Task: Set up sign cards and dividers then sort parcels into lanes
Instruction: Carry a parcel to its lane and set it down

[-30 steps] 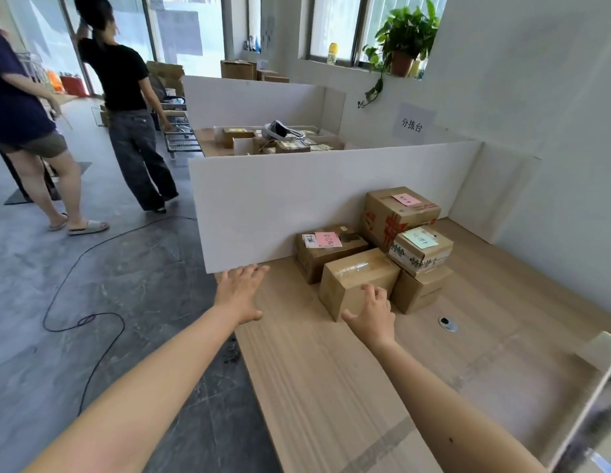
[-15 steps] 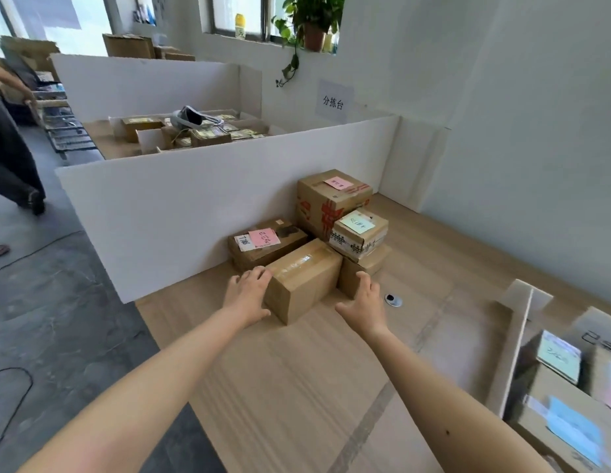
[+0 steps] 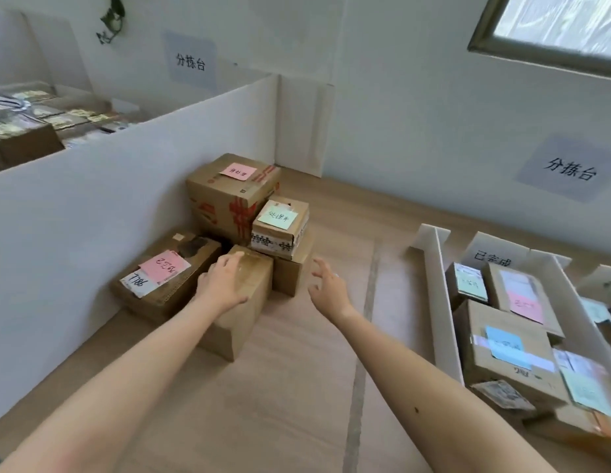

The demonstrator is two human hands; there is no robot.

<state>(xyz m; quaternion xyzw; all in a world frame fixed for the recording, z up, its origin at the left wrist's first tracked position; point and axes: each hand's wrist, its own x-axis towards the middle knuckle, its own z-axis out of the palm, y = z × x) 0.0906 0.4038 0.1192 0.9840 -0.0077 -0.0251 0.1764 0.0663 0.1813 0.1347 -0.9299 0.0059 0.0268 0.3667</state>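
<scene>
A white divider (image 3: 92,216) stands at left. The left hand (image 3: 224,285) is laid open-fingered on the plain box (image 3: 249,312), whose long axis points away. The right hand (image 3: 331,288) is spread, untouching. The box is set on a wooden table (image 3: 290,387) near a white wall (image 3: 416,131).

The left forearm (image 3: 126,370) enters from 7 o'clock, the right forearm (image 3: 416,377) from 5 o'clock. The left hand (image 3: 222,285) lies palm down, fingers gently curved; at its 3 o'clock the right hand (image 3: 329,288) hovers, fingers spread.
</scene>
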